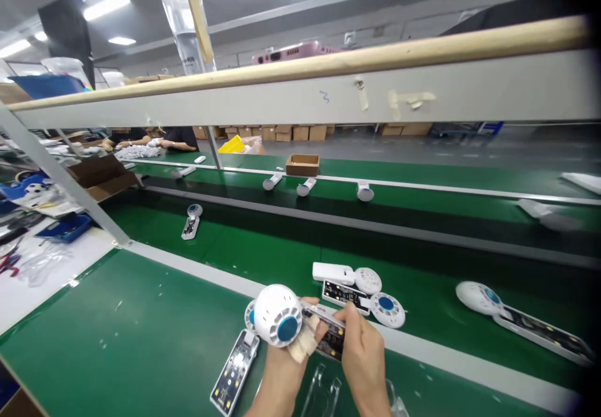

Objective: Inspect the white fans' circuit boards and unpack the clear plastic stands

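A white handheld unit [272, 307] has a round slotted head with a blue centre and a handle with an open circuit board. My left hand [284, 370] is closed around it just below the head, with a beige wrap or cloth at the thumb. The fingers of my right hand [362, 357] grip the far end of the handle. Beneath my hands lie clear plastic covers [322, 392]. A similar unit, its circuit board [235, 373] facing up, lies left of my left hand. Beyond my hands are a closed white handle [333, 272] and another open-board unit [387, 309].
More units lie along the green belt [263, 241], including a long one [544, 335] at right. A white rail [188, 263] edges the belt. A shelf beam [282, 105] crosses overhead. Behind stand a small cardboard box [303, 165] and co-workers' arms [176, 140].
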`<state>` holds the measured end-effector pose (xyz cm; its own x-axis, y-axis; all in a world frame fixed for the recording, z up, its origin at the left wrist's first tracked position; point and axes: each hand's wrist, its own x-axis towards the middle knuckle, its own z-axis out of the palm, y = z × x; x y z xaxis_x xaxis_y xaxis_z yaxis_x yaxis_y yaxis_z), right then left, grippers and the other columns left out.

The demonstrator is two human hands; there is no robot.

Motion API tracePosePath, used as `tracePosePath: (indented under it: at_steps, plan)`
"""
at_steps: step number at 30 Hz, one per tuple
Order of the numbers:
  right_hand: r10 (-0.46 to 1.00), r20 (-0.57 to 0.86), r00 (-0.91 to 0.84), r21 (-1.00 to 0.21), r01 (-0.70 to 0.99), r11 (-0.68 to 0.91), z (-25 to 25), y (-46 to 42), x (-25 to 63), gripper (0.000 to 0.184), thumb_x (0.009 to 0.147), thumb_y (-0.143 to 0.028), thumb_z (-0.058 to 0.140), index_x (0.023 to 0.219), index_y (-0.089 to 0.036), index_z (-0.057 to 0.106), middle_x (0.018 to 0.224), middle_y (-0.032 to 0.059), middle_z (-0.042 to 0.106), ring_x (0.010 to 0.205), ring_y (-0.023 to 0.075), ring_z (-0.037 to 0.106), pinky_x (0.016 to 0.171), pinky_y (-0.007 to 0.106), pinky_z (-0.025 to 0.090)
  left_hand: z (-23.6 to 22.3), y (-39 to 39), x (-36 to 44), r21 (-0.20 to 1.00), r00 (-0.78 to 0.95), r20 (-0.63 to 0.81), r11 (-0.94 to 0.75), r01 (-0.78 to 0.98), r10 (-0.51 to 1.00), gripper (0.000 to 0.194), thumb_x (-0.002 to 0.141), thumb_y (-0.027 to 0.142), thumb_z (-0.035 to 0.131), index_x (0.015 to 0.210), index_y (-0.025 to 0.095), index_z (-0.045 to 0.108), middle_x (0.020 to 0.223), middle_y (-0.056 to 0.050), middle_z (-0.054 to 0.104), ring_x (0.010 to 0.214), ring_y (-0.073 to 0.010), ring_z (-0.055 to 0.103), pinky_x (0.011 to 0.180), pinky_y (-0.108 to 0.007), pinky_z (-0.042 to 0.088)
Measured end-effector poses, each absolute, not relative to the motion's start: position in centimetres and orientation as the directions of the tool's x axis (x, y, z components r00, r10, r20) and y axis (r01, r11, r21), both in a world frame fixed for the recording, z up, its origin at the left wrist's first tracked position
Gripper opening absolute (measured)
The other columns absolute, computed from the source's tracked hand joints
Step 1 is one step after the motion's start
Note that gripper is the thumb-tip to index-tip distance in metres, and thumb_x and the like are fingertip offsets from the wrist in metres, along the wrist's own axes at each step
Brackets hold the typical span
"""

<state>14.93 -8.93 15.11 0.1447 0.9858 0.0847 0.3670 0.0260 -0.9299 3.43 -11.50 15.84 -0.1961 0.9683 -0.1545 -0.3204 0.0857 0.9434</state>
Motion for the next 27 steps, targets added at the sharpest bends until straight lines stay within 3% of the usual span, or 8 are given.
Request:
tracePosePath:
  at_steps: [5,9,12,15,20,23,25,27]
  plan:
    - [0.995,0.07,0.077,-0.92,0.389,0.035,14.7,-7.8,14.1,0.056,0.086,-0.061,0.024,0.061,-0.021,0.054,0.059,0.0056,0.06,0.056,0.021,0.055,0.057,0.03,0.043,16.1,-11.0,2.9,0.96,-0.29,-0.111,0.027,-0.279,0.951,0.039,0.06,0.047,0.076,0.09,0.023,0.067,0.094,-0.008,0.066,0.09,-0.0239,0.061,0.083,-0.035,0.047]
    - [0.992,0.035,-0.119,-0.846,0.525,0.093,13.6,-4.5,15.1,0.056,0.087,-0.056,0.024,0.091,-0.017,0.064,0.095,0.0115,0.066,0.088,0.0261,0.06,0.078,0.037,0.047,16.6,-5.4,-1.2,0.967,-0.288,-0.246,0.213,-0.141,0.926,0.055,0.06,0.054,0.072,0.098,0.015,0.065,0.086,-0.008,0.066,0.073,-0.0199,0.062,0.063,-0.031,0.051]
    - [0.976,0.209,-0.062,-0.563,0.808,0.172,11.1,-1.9,18.3,0.054,0.083,-0.051,0.035,0.118,-0.015,0.056,0.126,0.0176,0.051,0.117,0.0362,0.044,0.094,0.051,0.037,15.7,0.8,-6.1,0.961,-0.371,-0.263,0.276,-0.017,0.891,0.048,0.067,0.047,0.071,0.099,0.012,0.062,0.079,-0.006,0.065,0.064,-0.016,0.06,0.056,-0.029,0.051]
    - [0.98,0.193,-0.048,-0.295,0.95,0.105,8.0,0.0,21.4,0.059,0.078,-0.045,0.048,0.129,-0.016,0.046,0.129,0.0202,0.046,0.119,0.0426,0.041,0.09,0.058,0.037,14.3,6.0,-10.4,0.926,-0.482,-0.264,0.36,0.116,0.835,0.032,0.081,0.036,0.062,0.101,0.012,0.059,0.081,-0.003,0.063,0.064,-0.0124,0.06,0.057,-0.027,0.051]
    - [0.988,0.046,-0.148,-0.391,0.908,0.154,5.9,0.8,21.8,0.056,0.081,-0.038,0.044,0.133,-0.018,0.036,0.114,0.0136,0.055,0.1,0.0309,0.056,0.074,0.042,0.05,13.1,8.9,-14.1,0.79,-0.633,-0.193,0.501,0.354,0.75,0.021,0.084,0.031,0.058,0.096,0.012,0.06,0.094,-0.005,0.063,0.082,-0.0162,0.062,0.073,-0.035,0.052]
    - [0.993,0.02,-0.12,-0.487,0.866,0.114,6.7,0.5,21.0,0.059,0.075,-0.036,0.053,0.128,-0.015,0.039,0.117,0.0137,0.053,0.109,0.0304,0.052,0.085,0.042,0.047,13.6,8.2,-14.9,0.67,-0.667,-0.018,0.504,0.545,0.745,0.041,0.076,0.036,0.067,0.105,0.01,0.056,0.12,-0.016,0.053,0.115,-0.0299,0.049,0.091,-0.047,0.043]
    - [0.996,-0.007,-0.086,-0.575,0.815,0.066,7.3,0.6,21.2,0.057,0.072,-0.036,0.058,0.122,-0.015,0.042,0.118,0.0125,0.053,0.11,0.0281,0.052,0.091,0.04,0.044,14.0,8.4,-14.6,0.588,-0.575,0.112,0.412,0.696,0.81,0.068,0.074,0.047,0.064,0.123,0.005,0.042,0.138,-0.026,0.031,0.132,-0.0399,0.024,0.099,-0.054,0.031]
    - [0.998,-0.023,-0.066,-0.646,0.763,0.036,8.2,0.5,22.1,0.055,0.071,-0.037,0.06,0.119,-0.017,0.044,0.117,0.0102,0.054,0.107,0.0263,0.053,0.092,0.04,0.043,13.9,9.2,-12.9,0.522,-0.346,0.137,0.229,0.821,0.928,0.073,0.077,0.053,0.057,0.129,0.006,0.037,0.142,-0.023,0.029,0.134,-0.0382,0.022,0.103,-0.05,0.026]
